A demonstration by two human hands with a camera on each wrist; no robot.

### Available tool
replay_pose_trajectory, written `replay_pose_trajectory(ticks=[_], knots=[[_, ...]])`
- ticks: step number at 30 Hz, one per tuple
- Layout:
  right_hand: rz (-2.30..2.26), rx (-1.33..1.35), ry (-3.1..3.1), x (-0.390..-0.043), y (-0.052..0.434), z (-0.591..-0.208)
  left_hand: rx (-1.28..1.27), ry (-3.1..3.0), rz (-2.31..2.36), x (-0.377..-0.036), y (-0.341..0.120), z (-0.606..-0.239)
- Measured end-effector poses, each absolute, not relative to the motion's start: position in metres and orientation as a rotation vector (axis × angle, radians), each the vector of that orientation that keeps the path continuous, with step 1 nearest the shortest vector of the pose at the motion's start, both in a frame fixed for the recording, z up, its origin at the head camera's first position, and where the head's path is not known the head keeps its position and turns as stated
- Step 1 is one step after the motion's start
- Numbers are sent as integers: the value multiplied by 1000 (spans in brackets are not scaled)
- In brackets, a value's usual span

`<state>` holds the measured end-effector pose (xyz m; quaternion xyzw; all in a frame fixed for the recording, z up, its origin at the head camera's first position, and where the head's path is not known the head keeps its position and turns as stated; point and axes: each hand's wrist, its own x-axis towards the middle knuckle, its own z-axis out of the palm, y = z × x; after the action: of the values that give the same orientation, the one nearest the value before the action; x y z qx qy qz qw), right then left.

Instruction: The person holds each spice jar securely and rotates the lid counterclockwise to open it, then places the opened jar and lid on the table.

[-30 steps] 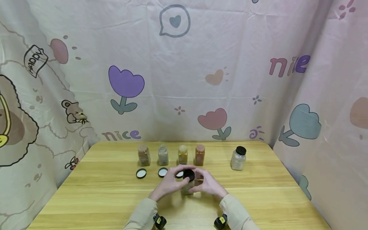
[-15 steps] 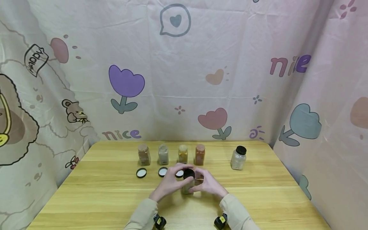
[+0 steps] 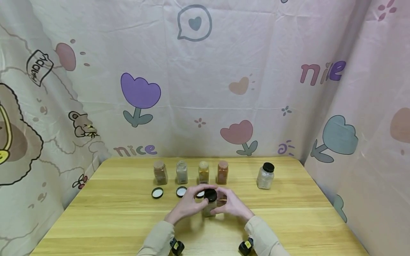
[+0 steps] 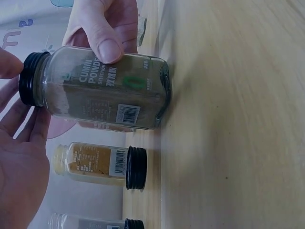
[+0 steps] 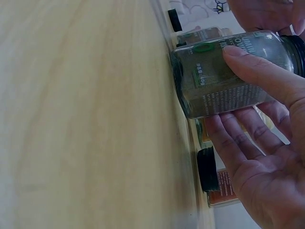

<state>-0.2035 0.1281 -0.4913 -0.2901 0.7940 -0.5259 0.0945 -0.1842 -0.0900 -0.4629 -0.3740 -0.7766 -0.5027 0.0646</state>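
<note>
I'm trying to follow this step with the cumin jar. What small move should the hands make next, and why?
Probably keep turning the black screw cap with the left hand while the right hand steadies the glass cumin powder jar. The jar stands on the wooden table, the right thumb presses its side, and left fingertips sit round the cap; whether it is tight cannot be told.
</note>
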Motion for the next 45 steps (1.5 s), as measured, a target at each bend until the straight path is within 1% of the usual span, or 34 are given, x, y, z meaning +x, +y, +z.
replay_pose_trajectory(ticks=[6, 14, 23, 33, 45], knots=[[-1568, -834, 2349, -202, 128, -490, -1111, -2344, -1477, -184, -92, -464], [-1572, -877, 2341, -203, 128, -492, -1090, -2312, -1487, -185, -93, -466], [-1598, -860, 2312, -205, 128, -492, -1158, -2323, -1507, -183, -92, -462], [-1575, -879, 2331, -204, 128, -493, -1143, -2320, -1530, -183, -90, -464], [-1584, -840, 2318, -204, 128, -492, -1138, -2286, -1489, -185, -91, -466]])
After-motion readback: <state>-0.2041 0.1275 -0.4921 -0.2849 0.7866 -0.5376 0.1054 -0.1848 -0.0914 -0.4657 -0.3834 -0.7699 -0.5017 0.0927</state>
